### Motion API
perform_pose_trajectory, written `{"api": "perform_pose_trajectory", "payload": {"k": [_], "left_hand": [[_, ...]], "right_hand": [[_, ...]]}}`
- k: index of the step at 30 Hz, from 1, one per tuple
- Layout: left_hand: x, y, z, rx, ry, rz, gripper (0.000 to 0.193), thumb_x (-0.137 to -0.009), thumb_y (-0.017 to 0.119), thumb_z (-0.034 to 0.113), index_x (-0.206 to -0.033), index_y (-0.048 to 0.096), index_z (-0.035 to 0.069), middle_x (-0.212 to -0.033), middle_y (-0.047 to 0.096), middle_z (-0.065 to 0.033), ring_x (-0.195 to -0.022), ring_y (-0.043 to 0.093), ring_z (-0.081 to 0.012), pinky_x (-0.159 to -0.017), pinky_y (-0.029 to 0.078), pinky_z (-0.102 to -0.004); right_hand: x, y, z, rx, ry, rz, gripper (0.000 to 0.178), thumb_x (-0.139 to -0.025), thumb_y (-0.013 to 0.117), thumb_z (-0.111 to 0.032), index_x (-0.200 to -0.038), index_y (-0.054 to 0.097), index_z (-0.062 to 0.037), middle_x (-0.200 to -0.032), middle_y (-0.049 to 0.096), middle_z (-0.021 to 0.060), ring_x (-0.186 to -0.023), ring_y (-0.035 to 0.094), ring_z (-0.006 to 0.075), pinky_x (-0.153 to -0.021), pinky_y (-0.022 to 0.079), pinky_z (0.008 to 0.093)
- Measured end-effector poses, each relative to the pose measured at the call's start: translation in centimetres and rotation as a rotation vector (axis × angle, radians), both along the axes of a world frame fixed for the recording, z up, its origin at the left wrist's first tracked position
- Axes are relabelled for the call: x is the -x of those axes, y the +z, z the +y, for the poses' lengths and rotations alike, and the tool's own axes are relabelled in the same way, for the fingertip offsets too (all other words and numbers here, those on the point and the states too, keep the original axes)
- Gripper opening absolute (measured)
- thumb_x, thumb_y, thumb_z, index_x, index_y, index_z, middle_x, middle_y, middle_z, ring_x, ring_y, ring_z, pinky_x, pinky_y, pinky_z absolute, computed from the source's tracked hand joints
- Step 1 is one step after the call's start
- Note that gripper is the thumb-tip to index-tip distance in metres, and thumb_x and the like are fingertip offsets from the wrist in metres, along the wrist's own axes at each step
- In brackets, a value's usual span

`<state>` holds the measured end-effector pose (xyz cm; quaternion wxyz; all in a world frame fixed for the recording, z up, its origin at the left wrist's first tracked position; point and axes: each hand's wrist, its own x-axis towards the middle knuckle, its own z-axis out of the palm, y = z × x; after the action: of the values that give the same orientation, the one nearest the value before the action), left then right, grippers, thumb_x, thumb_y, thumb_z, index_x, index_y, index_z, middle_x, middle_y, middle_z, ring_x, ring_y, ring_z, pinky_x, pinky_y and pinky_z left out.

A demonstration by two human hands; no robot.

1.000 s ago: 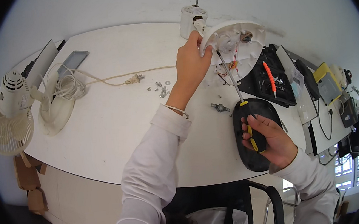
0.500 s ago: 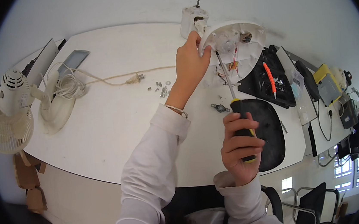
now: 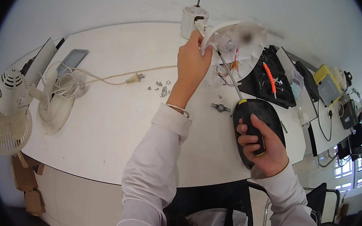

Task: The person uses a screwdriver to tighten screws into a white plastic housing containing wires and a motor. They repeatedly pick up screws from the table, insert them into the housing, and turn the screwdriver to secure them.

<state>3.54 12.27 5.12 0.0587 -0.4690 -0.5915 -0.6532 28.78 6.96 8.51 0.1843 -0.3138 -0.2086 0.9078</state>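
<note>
My left hand [image 3: 192, 63] grips the rim of a white round fan housing [image 3: 234, 36], tilted up off the white table [image 3: 116, 119], with red and yellow wires showing inside it. My right hand [image 3: 263, 146] is closed around the black-and-yellow handle of a long screwdriver [image 3: 236, 94]. Its shaft points up into the housing. A white motor unit [image 3: 193, 19] with a shaft stands just behind the housing.
Loose screws and washers [image 3: 161, 88] and a small black knob [image 3: 219, 107] lie near my left wrist. A black oval cover [image 3: 268, 115], a black tool tray [image 3: 273, 80], a white desk fan [image 3: 11, 114] with a coiled plug cord [image 3: 99, 79], and a tablet [image 3: 73, 60] also sit here.
My right hand lifted the screwdriver off the black cover and brought its tip up into the fan housing. My left hand stayed on the housing rim.
</note>
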Motion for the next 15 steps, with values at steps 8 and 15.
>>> {"api": "perform_pose_trajectory", "payload": {"k": [8, 15], "left_hand": [[-0.3, 0.2, -0.3, 0.044, -0.017, -0.013, 0.026, -0.080, 0.067, 0.011, -0.088, 0.044, 0.002, -0.081, 0.065, -0.0165, -0.069, 0.067, -0.0260, -0.059, 0.050, -0.0323], [0.0, 0.0, -0.3, 0.016, 0.001, 0.020, 0.025, -0.080, 0.067, 0.010, -0.088, 0.044, 0.002, -0.081, 0.065, -0.0164, -0.071, 0.066, -0.0274, -0.060, 0.051, -0.0326]], "right_hand": [[-0.4, -0.7, 0.5, -0.410, 0.087, -0.056, 0.039, -0.098, 0.041, -0.038, -0.108, 0.050, -0.0018, -0.082, 0.053, 0.0022, -0.043, 0.035, 0.0068, -0.040, 0.028, 0.0205], [0.5, -0.3, -0.2, 0.398, 0.032, 0.540, 0.038, -0.100, 0.035, -0.033, -0.109, 0.045, 0.0027, -0.071, 0.050, 0.0013, -0.041, 0.040, 0.0093, -0.036, 0.035, 0.0206]]}}
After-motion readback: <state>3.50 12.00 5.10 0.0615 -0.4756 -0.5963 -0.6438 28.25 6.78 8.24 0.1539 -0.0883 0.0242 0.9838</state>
